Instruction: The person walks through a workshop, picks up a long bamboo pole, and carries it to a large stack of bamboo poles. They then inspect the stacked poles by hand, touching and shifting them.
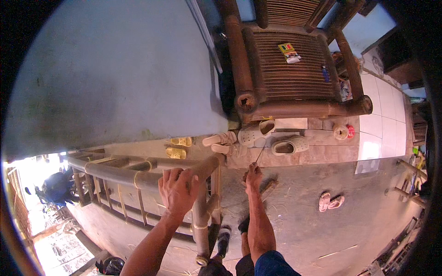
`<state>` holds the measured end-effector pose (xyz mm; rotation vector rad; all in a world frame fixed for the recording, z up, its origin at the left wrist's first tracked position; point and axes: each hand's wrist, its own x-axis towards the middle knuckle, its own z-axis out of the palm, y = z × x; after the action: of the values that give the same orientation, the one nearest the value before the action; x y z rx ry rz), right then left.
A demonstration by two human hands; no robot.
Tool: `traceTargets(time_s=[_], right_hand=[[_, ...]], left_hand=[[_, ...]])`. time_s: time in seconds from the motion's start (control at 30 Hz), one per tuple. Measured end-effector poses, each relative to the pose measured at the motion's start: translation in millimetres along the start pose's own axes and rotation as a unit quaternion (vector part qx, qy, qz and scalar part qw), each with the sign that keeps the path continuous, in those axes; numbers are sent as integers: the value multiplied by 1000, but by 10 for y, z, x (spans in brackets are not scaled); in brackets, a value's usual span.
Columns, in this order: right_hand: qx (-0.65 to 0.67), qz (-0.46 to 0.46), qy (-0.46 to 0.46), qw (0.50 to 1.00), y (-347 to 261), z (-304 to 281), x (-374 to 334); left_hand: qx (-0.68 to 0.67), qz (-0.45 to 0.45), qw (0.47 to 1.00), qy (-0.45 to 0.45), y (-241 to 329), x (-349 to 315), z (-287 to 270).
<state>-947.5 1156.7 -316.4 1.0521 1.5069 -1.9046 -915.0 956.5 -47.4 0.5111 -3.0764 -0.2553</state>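
Note:
A bamboo frame (147, 180) with round rails, thin slats and pale bindings lies to my left, its thick corner pole nearest me. My left hand (177, 191) rests over the top rail beside that corner, with its fingers curled on the bamboo. Off to the right of the corner, my right hand (252, 178) is closed around a thin strip (261, 155), whose narrow end points up and away from me. What the strip is made of is too small to make out. The far side of the left hand's grip is hidden.
A bamboo chair (294, 69) carrying a small yellow pack (288, 52) and a blue lighter (325, 73) stands ahead. Beige clogs (291, 146), yellow sandals (176, 152) and pink slippers (330, 201) lie about. A motorbike (60, 187) is far left; a blue wall (115, 73) rises beyond.

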Motion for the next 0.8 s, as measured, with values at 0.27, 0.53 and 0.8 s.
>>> traceTargets(time_s=[0.27,0.53,0.8], right_hand=[[-154,52,-187,969,497,-290,-245],[-201,141,-147,958,885,-899,-1171],[-123,259,-29,957,399,-2038,-1872]], left_hand=[[-6,0,1000,-3,-7,3,-11],[-36,-7,999,15,-51,-34,47],[-95,114,987,60,254,-190,-27]])
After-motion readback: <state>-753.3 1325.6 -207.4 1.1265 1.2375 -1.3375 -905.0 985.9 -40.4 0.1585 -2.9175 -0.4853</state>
